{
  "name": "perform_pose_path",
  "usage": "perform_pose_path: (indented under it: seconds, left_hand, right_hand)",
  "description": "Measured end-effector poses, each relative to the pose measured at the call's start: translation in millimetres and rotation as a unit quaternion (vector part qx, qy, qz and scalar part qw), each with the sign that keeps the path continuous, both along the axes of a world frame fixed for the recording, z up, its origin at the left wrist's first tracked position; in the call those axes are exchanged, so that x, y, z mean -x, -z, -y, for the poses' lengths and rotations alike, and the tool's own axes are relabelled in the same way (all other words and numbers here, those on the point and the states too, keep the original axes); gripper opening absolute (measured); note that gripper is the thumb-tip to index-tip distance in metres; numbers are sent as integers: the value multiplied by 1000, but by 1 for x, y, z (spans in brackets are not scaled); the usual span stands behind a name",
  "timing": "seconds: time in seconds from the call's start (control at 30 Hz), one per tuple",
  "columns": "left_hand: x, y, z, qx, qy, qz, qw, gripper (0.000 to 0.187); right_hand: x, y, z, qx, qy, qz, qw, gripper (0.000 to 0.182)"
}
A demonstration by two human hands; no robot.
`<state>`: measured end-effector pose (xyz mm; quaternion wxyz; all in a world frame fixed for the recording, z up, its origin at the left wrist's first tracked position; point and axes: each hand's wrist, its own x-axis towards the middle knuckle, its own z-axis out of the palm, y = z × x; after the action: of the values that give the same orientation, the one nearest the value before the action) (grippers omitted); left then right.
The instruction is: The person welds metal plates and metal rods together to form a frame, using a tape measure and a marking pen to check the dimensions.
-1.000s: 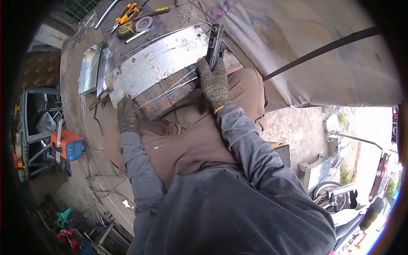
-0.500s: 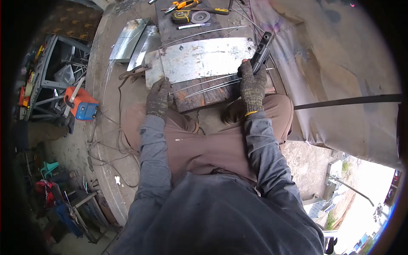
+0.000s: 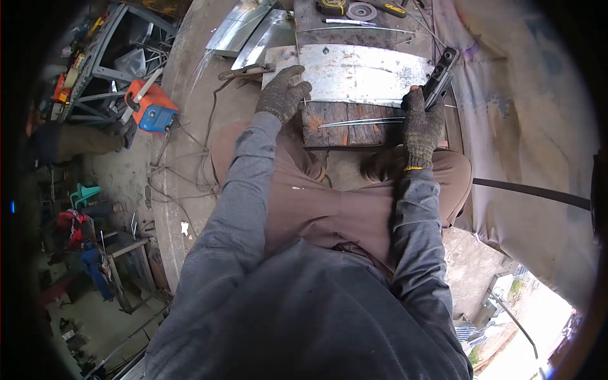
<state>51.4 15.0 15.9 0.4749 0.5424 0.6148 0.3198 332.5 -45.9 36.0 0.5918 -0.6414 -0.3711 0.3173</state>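
Observation:
A scuffed sheet of bright metal (image 3: 361, 73) lies across a dark wooden board (image 3: 348, 114). My left hand (image 3: 282, 95), in a dark knitted glove, is over the sheet's left end with its fingers apart. A thin rod crosses the sheet just beside that hand. In my gloved right hand (image 3: 423, 123) is a long black tool (image 3: 439, 79), tilted up past the sheet's right end. Thin metal rods (image 3: 361, 121) stretch over the board, their right ends meeting this hand. Against the sheet's left edge rests a rusty clamp (image 3: 244, 73) with a cable.
Beyond the sheet are a marker (image 3: 348, 23), a grey disc (image 3: 361, 11) and a tape measure (image 3: 332, 6). Folded metal pieces (image 3: 263, 38) lie at the back left. An orange and blue machine (image 3: 152, 107) stands left, cables nearby. A person's leg (image 3: 88, 142) shows at far left.
My left hand has left the sheet's near left corner, moved forward over its left end and spread its fingers. The right hand keeps the black tool. The whole view has shifted.

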Motion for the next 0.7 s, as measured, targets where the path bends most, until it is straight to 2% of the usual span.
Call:
perform_pose_path:
  seconds: [0.13,0.2,0.23,0.3,0.43,0.5,0.57,0.67,0.7]
  left_hand:
    - [-4,-9,-12,-19,17,-81,996,42]
    - [-3,-5,-16,-41,27,-202,978,37]
    - [-2,-2,-18,-41,27,-203,978,37]
    - [-5,-16,-16,-81,86,-288,950,36]
    - [2,-20,-24,-104,152,-312,932,37]
    - [1,-30,-25,-111,200,-382,895,32]
    - [7,-24,-32,-129,199,-382,893,31]
    - [8,-36,-27,-117,253,-429,859,28]
    - [9,-36,-25,-145,278,-448,837,27]
  right_hand:
    - [-3,5,-2,-4,-7,16,1000,35]
    - [2,-2,2,-9,-12,4,1000,36]
    - [3,-7,4,-5,-13,5,1000,36]
    - [4,-10,6,1,-16,7,1000,36]
    - [3,-5,5,0,-21,30,999,37]
    - [5,-3,7,0,-26,33,999,37]
    - [7,-3,7,-17,-33,-3,999,39]
    - [9,-5,8,-15,-46,-2,999,38]
    - [10,-6,9,-14,-46,-3,999,38]
